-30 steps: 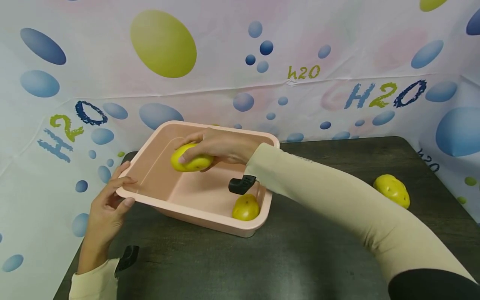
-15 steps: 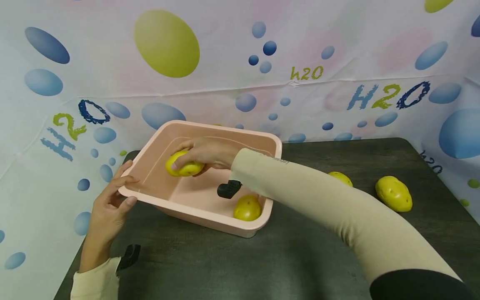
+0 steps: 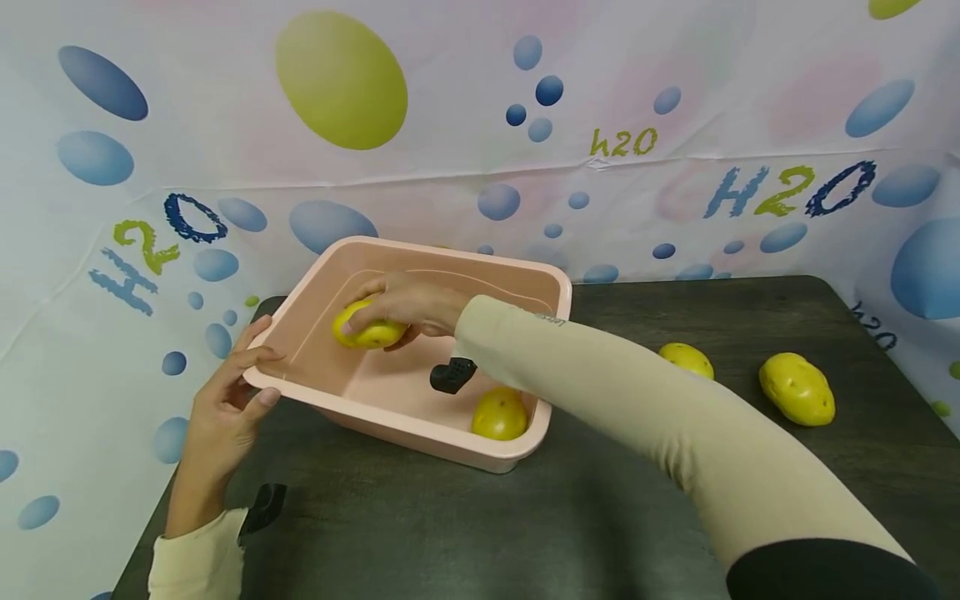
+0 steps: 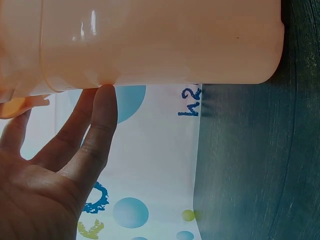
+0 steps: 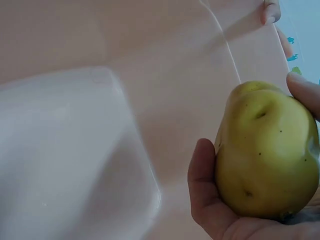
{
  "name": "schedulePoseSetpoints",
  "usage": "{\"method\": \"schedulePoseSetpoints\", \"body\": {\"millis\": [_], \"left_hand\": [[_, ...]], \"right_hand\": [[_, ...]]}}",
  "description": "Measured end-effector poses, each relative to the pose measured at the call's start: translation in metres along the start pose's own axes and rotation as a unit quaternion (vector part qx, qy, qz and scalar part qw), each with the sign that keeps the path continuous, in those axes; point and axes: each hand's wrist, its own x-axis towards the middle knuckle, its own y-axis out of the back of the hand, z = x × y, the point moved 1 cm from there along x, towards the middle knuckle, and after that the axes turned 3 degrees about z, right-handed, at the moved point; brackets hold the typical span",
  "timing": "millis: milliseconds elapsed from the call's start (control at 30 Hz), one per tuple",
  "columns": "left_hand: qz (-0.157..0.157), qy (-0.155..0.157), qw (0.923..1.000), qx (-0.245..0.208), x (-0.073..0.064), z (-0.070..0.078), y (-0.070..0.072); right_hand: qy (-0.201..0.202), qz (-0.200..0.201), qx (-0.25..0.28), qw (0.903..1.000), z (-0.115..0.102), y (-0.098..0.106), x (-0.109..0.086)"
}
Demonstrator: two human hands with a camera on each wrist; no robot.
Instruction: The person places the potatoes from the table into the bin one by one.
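Observation:
A pale pink plastic basin [image 3: 390, 421] sits tilted on the table, its left end raised. At its left corner my left hand [image 3: 221, 417] grips the rim, fingers over the edge and thumb at the front. The left wrist view shows fingertips against the basin's outer wall [image 4: 160, 45]. Inside the basin, my right hand [image 3: 420, 304] holds a yellow potato [image 5: 267, 155] near the left wall, fingers and thumb wrapped round its sides. A second potato [image 3: 500, 414] lies in the basin's lower right corner.
Two more yellow potatoes lie on the dark table [image 3: 450, 533] to the right: one [image 3: 688, 358] partly behind my right sleeve, another [image 3: 797, 389] farther right. A white sheet [image 3: 450, 100] with printed bubbles hangs behind the table.
My right hand has moved the potato slightly left and down inside the basin. As the right forearm shifted, a potato on the table came into view. The left hand keeps its hold on the rim.

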Motion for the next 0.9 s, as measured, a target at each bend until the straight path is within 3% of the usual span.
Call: {"method": "schedulePoseSetpoints", "body": {"millis": [433,900], "left_hand": [[-0.004,-0.009,0.9999,-0.010,0.001,-0.001,-0.002],[0.003,-0.003,0.9999,0.016,-0.001,0.000,-0.001]], "right_hand": [[0.002,-0.011,-0.066,0.9978,0.001,0.003,-0.003],[0.002,-0.006,-0.074,0.9972,-0.004,0.009,-0.006]]}}
